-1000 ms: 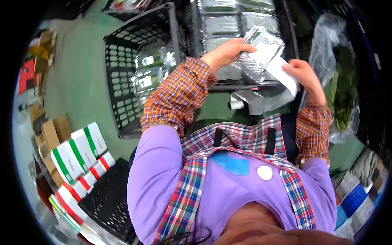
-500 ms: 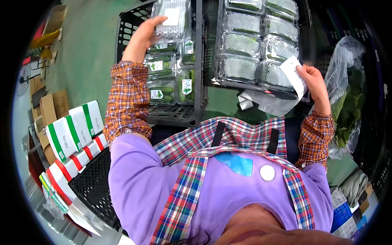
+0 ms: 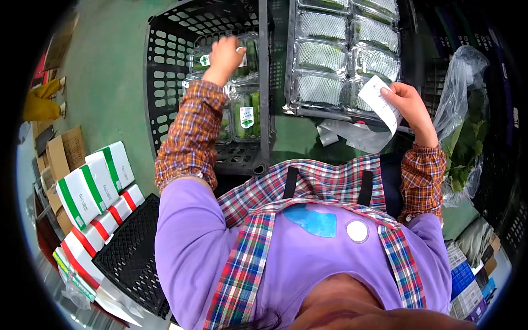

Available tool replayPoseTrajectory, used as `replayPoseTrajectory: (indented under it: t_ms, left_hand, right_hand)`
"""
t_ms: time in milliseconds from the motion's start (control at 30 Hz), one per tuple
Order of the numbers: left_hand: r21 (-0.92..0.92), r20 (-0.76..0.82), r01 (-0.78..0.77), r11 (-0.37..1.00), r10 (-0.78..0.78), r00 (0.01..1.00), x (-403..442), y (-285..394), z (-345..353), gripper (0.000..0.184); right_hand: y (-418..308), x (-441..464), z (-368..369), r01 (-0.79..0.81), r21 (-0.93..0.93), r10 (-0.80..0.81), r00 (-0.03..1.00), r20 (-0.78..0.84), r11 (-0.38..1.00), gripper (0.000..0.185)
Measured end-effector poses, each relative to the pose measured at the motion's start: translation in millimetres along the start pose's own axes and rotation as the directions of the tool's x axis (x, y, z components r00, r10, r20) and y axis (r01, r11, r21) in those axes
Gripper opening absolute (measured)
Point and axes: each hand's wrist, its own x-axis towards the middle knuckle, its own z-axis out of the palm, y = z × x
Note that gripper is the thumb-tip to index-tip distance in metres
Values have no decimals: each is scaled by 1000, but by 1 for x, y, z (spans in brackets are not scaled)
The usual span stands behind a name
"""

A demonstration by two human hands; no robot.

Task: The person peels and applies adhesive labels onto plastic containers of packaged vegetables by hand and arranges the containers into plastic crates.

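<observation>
My left hand is inside the left black crate, fingers bent over a clear plastic pack of cucumbers with a white label. Slight blur hides how the fingertips meet it. Below it in the crate sit more labelled packs, one showing a pack of cucumbers. At the right crate's front corner, my right hand pinches a strip of white labels between thumb and fingers. The strip's backing paper curls down in front of the crate. Rows of clear packs, without visible labels, fill that right crate.
A clear plastic bag with green leaves stands at the right. White boxes with green and red bands are stacked at the left, beside a black crate. Cardboard boxes lie behind them on the green floor.
My left hand has moved the pack from above the left crate down into it, shifting slightly right. My right hand stays with the label strip, a little lower and further left.
</observation>
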Motion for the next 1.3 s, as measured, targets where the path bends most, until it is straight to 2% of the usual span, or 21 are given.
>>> replayPoseTrajectory:
  t_ms: [67,100,133,200,267,333,467,533,600,667,700,733,800,867,933,1000,1067,1100,1133,1200,1300]
  left_hand:
    - [-24,-196,-220,975,211,958,16,-5,-7,65]
    - [13,-129,-252,968,251,959,29,-5,-5,82]
    - [54,4,-164,985,164,987,34,-7,1,86]
    - [158,257,-12,987,-29,966,43,2,9,93]
    - [147,295,-84,986,37,955,53,-6,29,100]
    - [55,240,-336,940,315,918,50,-19,43,100]
    - [42,-84,-332,942,334,939,38,-21,42,72]
    - [-204,-491,-355,912,218,843,38,-6,4,43]
    - [-596,-620,-416,687,-64,782,11,39,-56,27]
    - [-785,-535,-466,408,-68,842,-28,97,-104,20]
    - [-831,-432,-430,354,78,899,-48,129,-122,22]
    - [-870,-323,-383,311,228,919,-67,158,-131,25]
    - [-836,-103,-345,427,495,863,-90,200,-121,25]
    - [-926,-45,-253,279,586,809,-92,216,-85,23]
    - [-951,65,-122,282,574,816,-92,222,-84,21]
    - [-961,137,-30,275,568,812,-91,225,-82,19]
    - [-968,150,6,252,557,817,-88,225,-81,18]
    - [-968,147,-1,253,566,811,-87,224,-77,17]
    - [-967,153,3,256,572,806,-86,226,-75,17]
    - [-965,174,20,261,582,794,-82,227,-72,17]
    - [-966,216,83,246,581,785,-79,235,-64,16]
  right_hand:
    - [-5,0,4,16,11,-16,1000,1,1000,29]
    - [-5,2,5,19,28,-20,1000,12,999,29]
    - [-5,3,4,19,43,-20,1000,20,999,29]
    - [-8,2,5,42,64,-43,999,16,997,30]
    - [-9,1,7,65,69,-65,998,6,996,30]
    - [-10,-1,7,99,19,-99,995,-1,995,29]
    - [-10,-2,11,162,-3,-162,986,-48,987,29]
    - [-15,-6,13,210,-35,-213,970,-114,977,30]
    - [-18,-10,13,293,-93,-304,943,-138,952,33]
    - [-28,-16,20,340,-96,-352,923,-156,935,35]
    - [-26,-16,23,347,-90,-358,916,-182,933,37]
    - [-24,-16,25,356,-101,-370,909,-193,929,39]
    - [-28,-18,26,406,-98,-417,881,-224,909,41]
    - [-28,-19,26,435,-92,-444,859,-257,896,42]
    - [-25,-21,25,439,-91,-447,853,-271,894,42]
    - [-27,-22,22,325,-120,-345,913,-219,938,30]
    - [-24,-17,34,429,261,-367,895,-252,865,28]
    - [-22,-18,29,348,294,-332,937,-104,890,37]
    - [-17,-17,29,325,278,-307,946,-106,904,28]
    - [-19,-18,26,296,161,-277,952,-130,942,22]
    - [-19,-18,25,329,-50,-333,926,-179,943,24]
